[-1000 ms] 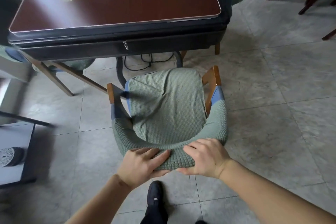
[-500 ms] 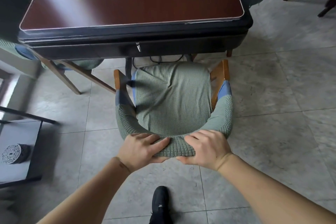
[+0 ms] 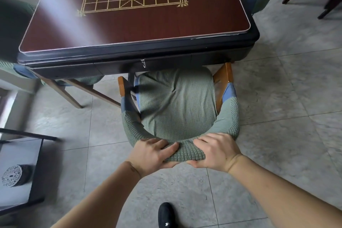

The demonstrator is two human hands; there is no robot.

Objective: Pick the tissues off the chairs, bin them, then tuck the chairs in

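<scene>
I have both hands on the curved backrest of the chair [image 3: 177, 109]; the left hand [image 3: 151, 155] lies over the padded top of the back with its fingers flat across the fabric and its thumb tucked under the rim, and the right hand [image 3: 216, 152] grips the same rim just beside it, fingers over the top and thumb beneath; each hand is closed round the backrest, not spread and not pressed to the other.

The chair stands at the near edge of the table [image 3: 140, 24], its seat front just under the dark apron and its wooden arm posts at the table's edge; most of the seat is on my side of the table; I see no tissue on the seat.

My reading is that this is the tucking-in step, partly done.

The chair looks a solid wooden frame under a soft knitted green cover; I expect it to be moderately heavy and stiff, apt to drag or catch on the tile floor [image 3: 277, 116]; the cover may slip or bunch under my palms, so the hold belongs on the firm rim of the back, hands apart enough to keep the push straight; the arm posts look close to the apron and could knock it.
</scene>
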